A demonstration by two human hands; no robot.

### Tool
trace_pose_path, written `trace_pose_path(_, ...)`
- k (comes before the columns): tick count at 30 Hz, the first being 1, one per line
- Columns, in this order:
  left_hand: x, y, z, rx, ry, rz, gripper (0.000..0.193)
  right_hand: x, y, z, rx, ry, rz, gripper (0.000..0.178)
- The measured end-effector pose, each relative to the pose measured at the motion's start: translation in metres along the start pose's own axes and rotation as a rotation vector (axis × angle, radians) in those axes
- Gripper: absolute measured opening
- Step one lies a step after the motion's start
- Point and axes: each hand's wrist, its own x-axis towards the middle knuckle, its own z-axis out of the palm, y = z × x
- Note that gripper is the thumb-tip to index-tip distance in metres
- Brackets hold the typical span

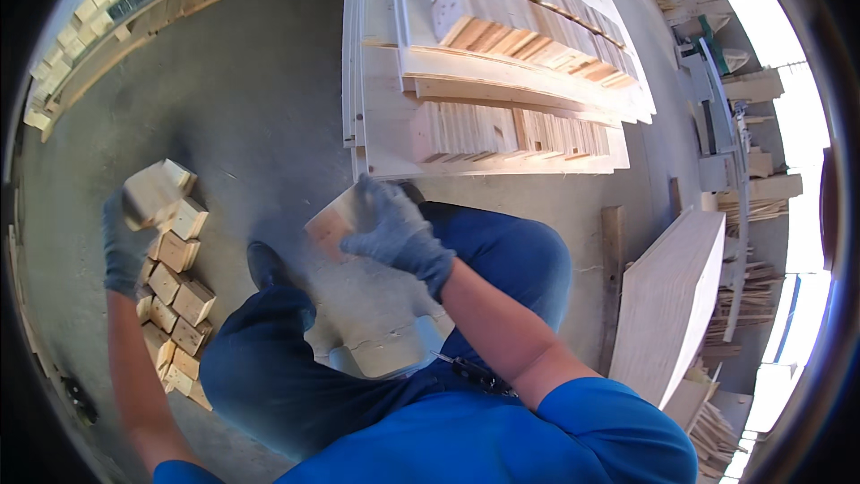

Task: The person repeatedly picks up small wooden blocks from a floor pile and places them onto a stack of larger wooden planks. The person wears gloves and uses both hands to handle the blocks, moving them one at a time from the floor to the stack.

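Note:
My left hand (pixel 125 237), in a grey work glove, is closed round a blurred wood block (pixel 152 194) at the left. Just under and beside it on the floor lies a pile of small wood blocks (pixel 192 303). In front of my knees, my gloved right hand (pixel 394 229) grips a flat wood piece (pixel 331 226) by its right edge. Part of that piece is hidden behind the fingers. Beyond my right hand, a row of thin wood pieces (pixel 511 132) stands on edge on a stack of pale boards (pixel 381 99).
A longer row of wood pieces (pixel 528 27) lies farther back on the boards. To my right leans a large pale panel stack (pixel 667 305), near shelves of timber (pixel 752 188). Far left, more blocks line a long rack (pixel 107 0). My legs straddle the grey floor (pixel 260 108).

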Motion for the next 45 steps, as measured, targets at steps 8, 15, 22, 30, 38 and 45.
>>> trace_pose_path(8, 0.064, 0.293, 0.090, -0.114, -0.105, 0.493, 0.083, -0.047, 0.028, -0.170, 0.121, 0.443, -0.027, 0.099)
trace_pose_path(15, 0.060, 0.372, 0.234, -0.538, -0.316, 0.247, 0.090, -0.016, 0.075, -0.237, -0.256, 0.617, 0.066, 0.099)
trace_pose_path(22, 0.076, 0.387, 0.279, -0.867, -0.419, 0.057, 0.097, 0.006, 0.083, -0.242, -0.252, 0.568, 0.087, 0.095)
trace_pose_path(30, 0.072, 0.381, 0.302, -0.926, -0.411, 0.038, 0.100, 0.031, 0.116, -0.236, -0.302, 0.523, -0.007, 0.091)
trace_pose_path(38, 0.074, 0.363, 0.312, -1.046, -0.443, 0.039, 0.105, 0.034, 0.129, -0.236, -0.050, 0.521, 0.080, 0.093)
trace_pose_path(45, 0.079, 0.369, 0.312, -0.897, -0.471, 0.065, 0.108, 0.046, 0.146, -0.223, 0.216, 0.497, 0.105, 0.077)
